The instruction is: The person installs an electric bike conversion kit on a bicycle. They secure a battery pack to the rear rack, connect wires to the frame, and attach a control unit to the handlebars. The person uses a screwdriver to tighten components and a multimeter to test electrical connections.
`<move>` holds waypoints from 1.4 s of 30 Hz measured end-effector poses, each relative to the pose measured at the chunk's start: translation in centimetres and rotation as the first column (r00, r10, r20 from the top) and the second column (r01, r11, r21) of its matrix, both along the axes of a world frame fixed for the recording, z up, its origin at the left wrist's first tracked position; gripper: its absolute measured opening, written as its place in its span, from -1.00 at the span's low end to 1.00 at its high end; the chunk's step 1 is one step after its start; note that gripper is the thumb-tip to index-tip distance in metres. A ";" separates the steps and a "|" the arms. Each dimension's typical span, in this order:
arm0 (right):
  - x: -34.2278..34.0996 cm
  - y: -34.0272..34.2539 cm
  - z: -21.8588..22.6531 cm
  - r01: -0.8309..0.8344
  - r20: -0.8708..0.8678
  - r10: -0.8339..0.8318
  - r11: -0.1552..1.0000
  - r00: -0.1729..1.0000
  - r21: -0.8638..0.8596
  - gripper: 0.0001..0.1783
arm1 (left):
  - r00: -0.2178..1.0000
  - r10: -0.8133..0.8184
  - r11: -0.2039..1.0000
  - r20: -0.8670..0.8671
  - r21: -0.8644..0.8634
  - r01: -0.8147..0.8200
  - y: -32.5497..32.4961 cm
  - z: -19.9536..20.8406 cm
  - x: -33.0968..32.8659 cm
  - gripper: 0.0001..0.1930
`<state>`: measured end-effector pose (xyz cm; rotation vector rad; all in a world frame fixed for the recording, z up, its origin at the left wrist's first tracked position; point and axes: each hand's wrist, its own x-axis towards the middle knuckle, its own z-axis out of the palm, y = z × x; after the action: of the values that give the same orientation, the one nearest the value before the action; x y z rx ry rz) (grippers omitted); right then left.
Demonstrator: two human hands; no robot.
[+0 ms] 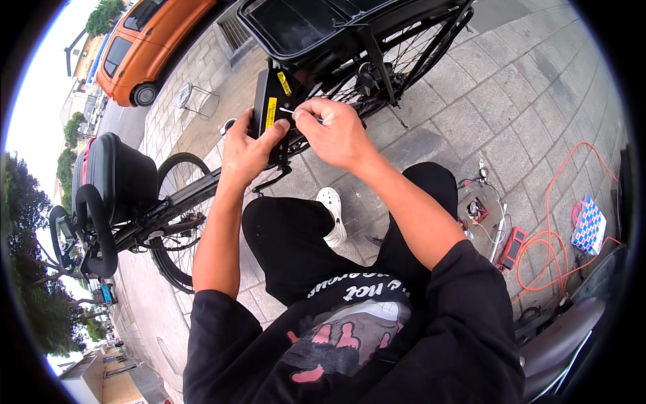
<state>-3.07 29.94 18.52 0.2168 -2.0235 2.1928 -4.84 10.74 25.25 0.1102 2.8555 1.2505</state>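
Note:
A black box [261,94] with yellow labels sits on the frame of a black bicycle [208,183], below the rear carrier. My left hand [247,151] grips the box's near left edge, fingers behind it and thumb across its labelled side. Just right of that thumb, my right hand [334,135] is closed, pinching a thin pale stick-like tool [287,110]. The tool's tip points left at the box face, close by a yellow label. Whether the tip touches the box, I cannot tell. Most of the tool is hidden inside the right fingers.
A black crate [286,40] rides on the carrier above the hands, and a dark case [121,176] is at the bicycle's front. An orange cable [550,236], a red device [513,248] and a checked box [589,225] lie on the paving to the right. An orange car [145,44] stands beyond.

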 end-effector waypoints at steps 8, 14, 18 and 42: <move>-0.9 0.2 0.3 -0.082 0.019 0.082 0.997 0.996 -0.008 -0.74 | 0.998 -0.007 1.000 0.061 -0.027 0.009 0.4 1.1 0.2 -0.52; -2.3 -1.2 -2.6 -0.090 -0.079 0.080 0.985 0.994 -0.145 -0.77 | 0.995 -0.052 0.998 0.082 -0.018 0.053 -0.3 1.3 -0.2 -0.45; -1.5 -1.7 -2.4 0.007 -0.188 -0.019 0.998 0.982 -0.062 -0.78 | 0.993 -0.070 0.997 0.095 -0.017 0.071 -0.5 1.2 -0.3 -0.41; -1.5 -4.4 -4.4 0.017 -0.197 -0.026 0.999 0.980 -0.047 -0.65 | 0.996 -0.069 0.995 0.050 -0.068 0.073 -0.9 0.7 -0.2 -0.51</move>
<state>-4.53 25.49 14.15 0.3893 -1.8600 2.1088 -4.99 9.84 25.97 0.1765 2.8243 1.1236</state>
